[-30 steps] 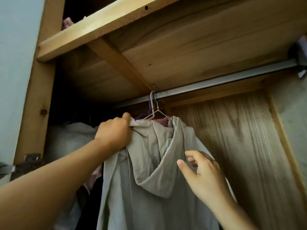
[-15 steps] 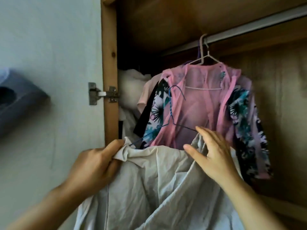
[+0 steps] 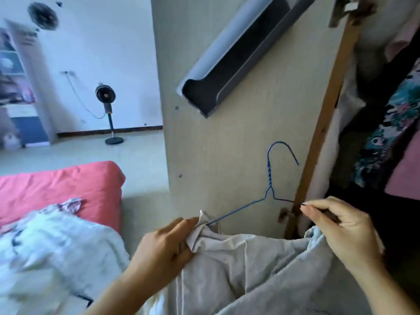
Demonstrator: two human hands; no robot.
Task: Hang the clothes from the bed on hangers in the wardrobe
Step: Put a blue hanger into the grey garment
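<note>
A: Head view. Left hand (image 3: 162, 247)?
B: Grip closed on a bunched corner of the grey garment (image 3: 250, 269), thumb on top, low centre of frame.

A: Right hand (image 3: 338, 230)?
B: Grip closed in a pinch: finger and thumb on the right shoulder end of the blue wire hanger (image 3: 270, 189). The garment's other edge lies under that palm.

A: Hanger position?
B: Upright, hook uppermost, curling right. Left arm of the wire runs down into the fabric beside the left thumb. It stands in front of the pale wardrobe door (image 3: 238, 144), not on any rail.

A: Garment?
B: Spread between both hands, drooping out of the bottom of frame.

A: Wardrobe interior?
B: At right, past the wooden frame post (image 3: 322, 123): a floral-and-pink top (image 3: 391, 142) hanging, with dark and white cloth beside it.

A: Door fittings?
B: A grey tray-like holder (image 3: 238, 53) fixed aslant on the door.

A: Elsewhere?
B: Bed with red sheet (image 3: 56, 189) at left, white printed clothing (image 3: 52, 251) heaped on it. A standing fan (image 3: 108, 103) by the far wall.
</note>
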